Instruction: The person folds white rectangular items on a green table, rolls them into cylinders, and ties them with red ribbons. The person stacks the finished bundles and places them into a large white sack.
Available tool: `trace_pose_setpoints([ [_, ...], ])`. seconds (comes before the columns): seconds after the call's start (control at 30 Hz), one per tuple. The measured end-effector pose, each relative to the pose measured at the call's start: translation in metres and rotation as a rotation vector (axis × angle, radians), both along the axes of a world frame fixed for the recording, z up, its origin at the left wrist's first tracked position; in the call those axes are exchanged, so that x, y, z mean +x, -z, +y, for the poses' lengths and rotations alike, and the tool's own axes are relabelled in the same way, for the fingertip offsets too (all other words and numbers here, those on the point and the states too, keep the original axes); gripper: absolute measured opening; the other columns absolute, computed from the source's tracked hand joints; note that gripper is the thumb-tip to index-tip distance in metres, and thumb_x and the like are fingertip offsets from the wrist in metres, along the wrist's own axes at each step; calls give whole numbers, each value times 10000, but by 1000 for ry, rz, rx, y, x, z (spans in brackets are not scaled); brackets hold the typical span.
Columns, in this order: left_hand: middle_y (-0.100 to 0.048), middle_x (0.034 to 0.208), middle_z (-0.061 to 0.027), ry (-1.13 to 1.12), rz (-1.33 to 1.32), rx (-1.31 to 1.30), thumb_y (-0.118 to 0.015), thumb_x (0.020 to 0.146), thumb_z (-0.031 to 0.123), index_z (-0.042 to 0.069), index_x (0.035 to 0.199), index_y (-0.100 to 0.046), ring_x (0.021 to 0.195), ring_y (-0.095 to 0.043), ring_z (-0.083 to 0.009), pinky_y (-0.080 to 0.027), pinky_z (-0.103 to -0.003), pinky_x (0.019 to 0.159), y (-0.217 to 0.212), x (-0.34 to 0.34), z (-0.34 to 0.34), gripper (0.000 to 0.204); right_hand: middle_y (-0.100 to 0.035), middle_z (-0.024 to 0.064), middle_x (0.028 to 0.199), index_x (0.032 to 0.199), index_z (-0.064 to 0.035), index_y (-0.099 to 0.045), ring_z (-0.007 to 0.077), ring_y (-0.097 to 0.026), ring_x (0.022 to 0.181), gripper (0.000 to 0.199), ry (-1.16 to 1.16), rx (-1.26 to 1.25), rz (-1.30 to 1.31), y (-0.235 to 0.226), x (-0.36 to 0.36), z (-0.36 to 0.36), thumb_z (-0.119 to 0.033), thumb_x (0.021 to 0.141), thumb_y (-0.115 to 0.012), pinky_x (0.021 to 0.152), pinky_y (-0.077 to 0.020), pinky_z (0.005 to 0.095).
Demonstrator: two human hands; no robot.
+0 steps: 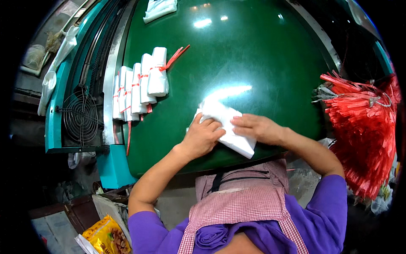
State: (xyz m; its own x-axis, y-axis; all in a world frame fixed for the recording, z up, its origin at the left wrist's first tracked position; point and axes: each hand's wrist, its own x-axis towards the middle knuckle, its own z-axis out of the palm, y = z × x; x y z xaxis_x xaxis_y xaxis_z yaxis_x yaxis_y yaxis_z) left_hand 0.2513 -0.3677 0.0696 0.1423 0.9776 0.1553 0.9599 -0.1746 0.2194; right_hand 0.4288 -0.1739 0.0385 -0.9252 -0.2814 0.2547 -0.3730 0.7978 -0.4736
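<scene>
A yellow printed packet lies low at the left, its contents hidden. At the near edge of the green table, just beyond the checked apron, lies a folded white plastic stack. The left hand curls over its left side; whether it grips is unclear. The right hand rests nearly flat, fingers extended, on its right side. Red strips hang beside the table's right edge. Red-tied white bundles occupy the left, near a round wire guard. Another white stack lies farthest.
</scene>
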Motion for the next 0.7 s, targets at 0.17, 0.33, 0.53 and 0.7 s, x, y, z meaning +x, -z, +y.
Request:
trace_pose_setpoints([
  [0.17,-538,1217,-110,48,17,-54,-682,677,124,97,895,-647,1207,-454,-310,-314,-525,1016,-43,-7,54,223,-395,145,1415,1272,-7,-492,292,-337,1338,442,-81,-5,-162,1,-9,35,-39,832,-473,1118,-274,411],
  [0.33,-462,1369,-126,-54,-200,-308,-676,720,112,71,1016,-623,1283,-375,-396,-290,-616,1010,-7,4,40,304,-429,184,1383,1279,-4,-497,323,-396,1290,414,39,-284,-386,-20,15,50,-55,868,-491,1078,-320,385],
  [0.53,-427,1355,-208,-93,-132,-214,-677,754,175,86,1157,-555,1250,-358,-464,-306,-646,942,-1,50,22,430,-437,296,1312,1172,70,-541,422,-491,1165,570,316,128,-250,-47,32,-13,-378,830,-619,961,-424,430],
  [0.7,-624,1048,-199,-312,-434,-267,-649,812,176,40,1076,-614,963,-604,-346,-485,-436,805,-13,18,17,299,-599,214,1089,1010,0,-611,354,-555,1037,379,401,-120,-457,-54,17,18,-321,810,-641,822,-476,422],
])
